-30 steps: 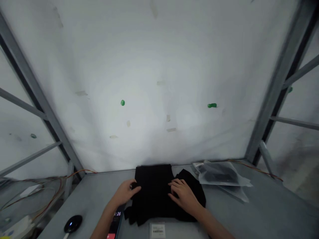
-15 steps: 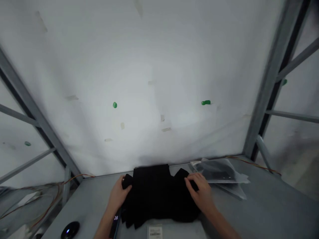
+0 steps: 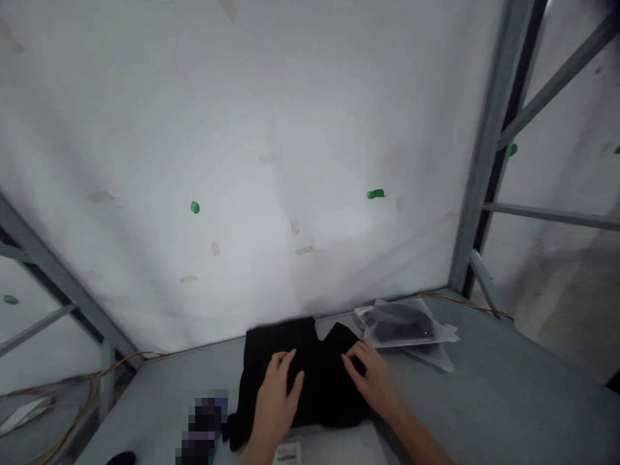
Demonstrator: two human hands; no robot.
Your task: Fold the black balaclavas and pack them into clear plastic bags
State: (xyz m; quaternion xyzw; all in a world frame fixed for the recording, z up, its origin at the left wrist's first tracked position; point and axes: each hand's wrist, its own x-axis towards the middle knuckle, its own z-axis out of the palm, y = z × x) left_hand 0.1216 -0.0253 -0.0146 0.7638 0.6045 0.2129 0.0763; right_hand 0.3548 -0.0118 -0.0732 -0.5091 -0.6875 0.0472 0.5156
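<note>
A black cloth garment (image 3: 310, 400) lies spread on the grey tabletop, its upper edge close to the wall. My left hand (image 3: 278, 391) is over the garment's middle, thumb and fingers apart, gripping nothing. At the garment's right part is my right hand (image 3: 372, 378), its thumb and fingertips pinched together at the black cloth. Below the garment's lower edge, a clear plastic bag (image 3: 334, 445) with a white barcode label (image 3: 288, 454) shows, partly covered by my left forearm.
Clear bags holding dark contents (image 3: 404, 326) lie to the right near the wall. A pixelated dark object (image 3: 203, 429) is on the left, and a round black device (image 3: 121, 458) is cut off at the bottom. Metal frame posts (image 3: 479, 161) flank the white wall.
My left hand has let go of the garment's left part and moved right over its middle. My right hand stays at the right part. The view has shifted to the right.
</note>
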